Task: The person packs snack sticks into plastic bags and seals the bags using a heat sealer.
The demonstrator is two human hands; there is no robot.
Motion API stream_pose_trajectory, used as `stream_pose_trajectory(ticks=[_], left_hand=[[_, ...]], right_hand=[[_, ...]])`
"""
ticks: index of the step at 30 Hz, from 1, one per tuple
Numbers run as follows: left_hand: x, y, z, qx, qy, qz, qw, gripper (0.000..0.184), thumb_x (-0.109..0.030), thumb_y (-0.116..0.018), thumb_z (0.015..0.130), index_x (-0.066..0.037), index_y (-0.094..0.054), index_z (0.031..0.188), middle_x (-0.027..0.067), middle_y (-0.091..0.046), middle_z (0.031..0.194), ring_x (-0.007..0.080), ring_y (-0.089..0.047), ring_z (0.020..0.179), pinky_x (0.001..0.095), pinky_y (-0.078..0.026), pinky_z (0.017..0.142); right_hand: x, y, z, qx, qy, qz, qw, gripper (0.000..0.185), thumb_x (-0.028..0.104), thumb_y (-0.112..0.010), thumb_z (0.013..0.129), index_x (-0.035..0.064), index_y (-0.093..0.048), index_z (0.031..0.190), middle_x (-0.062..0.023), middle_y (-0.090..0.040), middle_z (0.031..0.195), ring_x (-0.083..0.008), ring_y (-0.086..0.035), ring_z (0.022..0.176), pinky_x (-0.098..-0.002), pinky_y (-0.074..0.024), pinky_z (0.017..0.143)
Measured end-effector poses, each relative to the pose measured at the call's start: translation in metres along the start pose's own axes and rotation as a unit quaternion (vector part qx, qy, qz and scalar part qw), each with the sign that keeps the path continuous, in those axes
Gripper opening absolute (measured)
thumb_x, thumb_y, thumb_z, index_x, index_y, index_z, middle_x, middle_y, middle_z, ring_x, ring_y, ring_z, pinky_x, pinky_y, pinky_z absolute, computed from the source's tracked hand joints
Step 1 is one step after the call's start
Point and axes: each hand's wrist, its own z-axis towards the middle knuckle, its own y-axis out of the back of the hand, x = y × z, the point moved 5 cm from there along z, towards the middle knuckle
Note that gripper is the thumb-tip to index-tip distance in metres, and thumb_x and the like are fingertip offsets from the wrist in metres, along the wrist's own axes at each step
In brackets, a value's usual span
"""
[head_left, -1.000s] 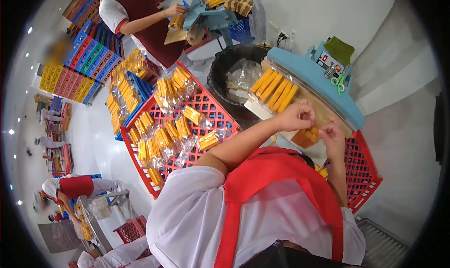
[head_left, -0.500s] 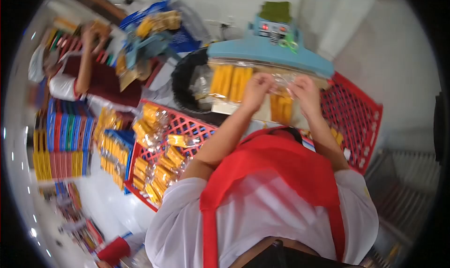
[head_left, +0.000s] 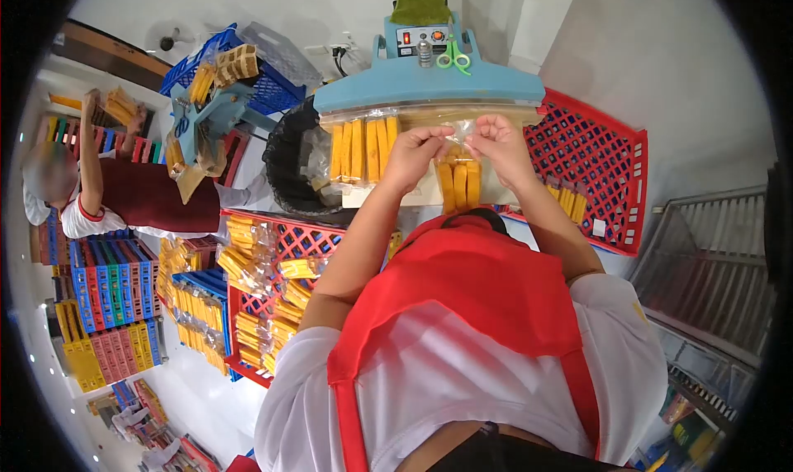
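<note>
A clear plastic bag of yellow sticks hangs between my two hands at the front of the blue heat sealer. My left hand pinches the left corner of its top edge. The right corner is pinched in my right hand. Just left of my left hand, more bagged yellow sticks lie side by side along the sealer's bar. Green-handled scissors and a green cloth rest on top of the sealer.
Left of me, a red crate holds many filled bags. A bin with a black liner stands beside the sealer. Another red crate is at the right. At far left a person in a maroon apron works by stacked colored crates.
The camera view has shifted and sharpened. Both hands still pinch the top of the bag at the sealer. At far left, the other person's arms have moved.
</note>
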Motion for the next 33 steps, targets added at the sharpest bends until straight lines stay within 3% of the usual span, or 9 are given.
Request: stream_pose_trajectory(ticks=[5,8,10,13,16,19,26,29,33], left_hand=[[-0.004,-0.002,-0.002,0.005,0.022,-0.054,0.998,0.018,-0.003,-0.053,0.078,0.003,-0.059,0.094,0.0027,-0.057,0.075,0.0065,-0.049,0.067,0.0187,-0.041,0.065],[0.004,0.005,0.003,-0.016,-0.01,0.085,0.996,0.016,-0.005,-0.053,0.079,0.001,-0.06,0.092,0.0053,-0.06,0.082,0.008,-0.053,0.074,0.0202,-0.041,0.071],[-0.006,0.003,0.003,0.017,-0.146,0.191,0.971,0.017,-0.006,-0.054,0.078,-0.002,-0.061,0.094,0.0034,-0.059,0.086,0.0078,-0.052,0.077,0.0194,-0.041,0.068],[-0.012,-0.007,0.001,0.107,-0.186,0.204,0.955,0.021,-0.007,-0.055,0.078,-0.003,-0.06,0.099,0.0052,-0.06,0.09,0.0093,-0.053,0.082,0.0212,-0.042,0.072],[-0.004,-0.005,0.005,0.12,-0.091,0.24,0.959,0.022,-0.008,-0.056,0.078,-0.003,-0.059,0.1,0.0072,-0.062,0.09,0.0105,-0.055,0.083,0.0224,-0.042,0.075],[-0.004,-0.005,0.001,0.074,-0.108,0.284,0.95,0.02,-0.014,-0.058,0.077,-0.006,-0.061,0.095,0.0112,-0.063,0.087,0.0132,-0.059,0.075,0.0231,-0.045,0.069],[-0.002,-0.009,0.003,0.089,-0.122,0.284,0.947,0.02,-0.01,-0.057,0.077,-0.001,-0.06,0.095,0.0084,-0.063,0.089,0.0092,-0.056,0.079,0.0228,-0.044,0.071],[0.0,-0.01,0.002,0.106,-0.138,0.292,0.941,0.021,-0.01,-0.057,0.078,-0.001,-0.06,0.097,0.0085,-0.063,0.089,0.0094,-0.056,0.078,0.0226,-0.044,0.071],[0.004,-0.008,0.001,0.119,-0.055,0.246,0.96,0.024,-0.01,-0.057,0.078,-0.001,-0.058,0.1,0.0052,-0.062,0.088,0.0071,-0.054,0.076,0.0212,-0.043,0.07]], right_hand=[[0.007,-0.001,-0.001,-0.017,0.001,-0.052,0.998,0.025,-0.002,-0.057,0.073,0.0012,-0.045,0.094,-0.0055,-0.056,0.077,-0.0096,-0.054,0.07,-0.0197,-0.0427,0.059],[0.001,0.011,0.003,-0.023,-0.029,-0.058,0.998,0.028,-0.002,-0.058,0.072,0.0011,-0.045,0.097,-0.0045,-0.056,0.076,-0.0094,-0.054,0.071,-0.0202,-0.0431,0.061],[0.004,0.011,0.003,-0.002,-0.005,-0.076,0.997,0.028,-0.002,-0.058,0.072,0.0015,-0.046,0.096,-0.0045,-0.056,0.076,-0.0093,-0.054,0.071,-0.0204,-0.0431,0.064],[0.001,0.01,0.006,0.034,0.004,-0.051,0.998,0.027,-0.003,-0.058,0.072,0.0019,-0.047,0.096,-0.0041,-0.056,0.076,-0.0093,-0.054,0.07,-0.0202,-0.0427,0.065],[-0.003,0.01,0.004,0.023,0.001,-0.044,0.999,0.026,-0.003,-0.058,0.072,0.0017,-0.047,0.095,-0.0036,-0.056,0.077,-0.0093,-0.055,0.071,-0.02,-0.0424,0.066],[-0.007,0.014,0.002,0.037,-0.004,-0.072,0.997,0.027,-0.002,-0.058,0.072,0.0012,-0.047,0.096,-0.0036,-0.057,0.078,-0.009,-0.054,0.075,-0.02,-0.0419,0.069],[-0.012,0.015,-0.006,0.078,-0.031,-0.05,0.995,0.03,0.01,-0.058,0.076,-0.0014,-0.05,0.103,-0.0041,-0.058,0.084,-0.0109,-0.053,0.08,-0.023,-0.0398,0.075],[-0.028,0.027,-0.011,0.093,-0.108,-0.141,0.98,0.025,0.016,-0.056,0.078,-0.0009,-0.055,0.097,-0.0028,-0.058,0.087,-0.0107,-0.051,0.084,-0.0237,-0.0382,0.077],[-0.026,0.028,-0.011,0.072,-0.068,-0.129,0.987,0.02,0.017,-0.056,0.079,-0.0003,-0.059,0.088,-0.0017,-0.058,0.085,-0.009,-0.05,0.081,-0.0226,-0.0383,0.075]])
